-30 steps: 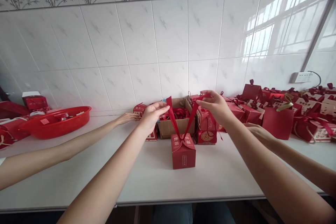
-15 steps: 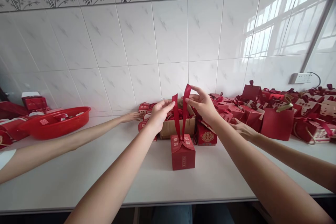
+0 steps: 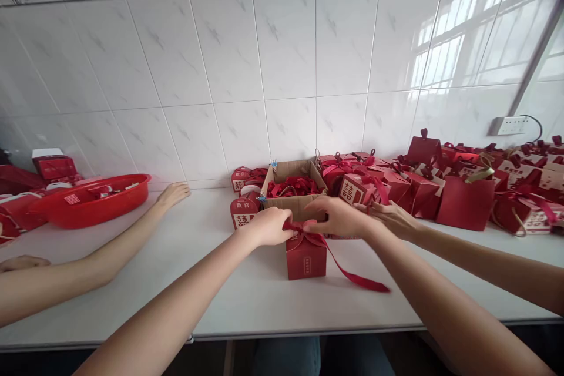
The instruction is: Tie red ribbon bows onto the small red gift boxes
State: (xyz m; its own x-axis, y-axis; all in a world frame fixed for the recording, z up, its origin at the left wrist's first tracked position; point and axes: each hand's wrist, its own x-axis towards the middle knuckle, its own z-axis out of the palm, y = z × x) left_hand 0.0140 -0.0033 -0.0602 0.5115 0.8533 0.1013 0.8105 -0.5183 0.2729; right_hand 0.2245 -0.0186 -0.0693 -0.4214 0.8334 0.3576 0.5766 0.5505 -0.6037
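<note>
A small red gift box (image 3: 307, 259) with Chinese characters stands upright on the table in front of me. A dark red ribbon (image 3: 359, 280) comes from the box's top, and one tail trails onto the table at the right. At the top left of the box, my left hand (image 3: 271, 227) is closed, pinching the ribbon. My right hand (image 3: 337, 217) curves over the top right of the box, its thumb at the ribbon crossing and its forefinger apart from the thumb. The fingers partly hide the box's top and the crossing.
Behind the box stands an open cardboard carton (image 3: 293, 202) of red ribbons. Red boxes (image 3: 467, 202) crowd the right; a red basin (image 3: 94, 202) stands left. A co-worker's hand (image 3: 174, 194) rests on the table at left, another (image 3: 396, 220) touches boxes at right.
Both my hands have come down from the raised ribbon ends to the box's top. One ribbon tail now lies to the right. The co-worker's hand at left has drawn back leftward from the boxes.
</note>
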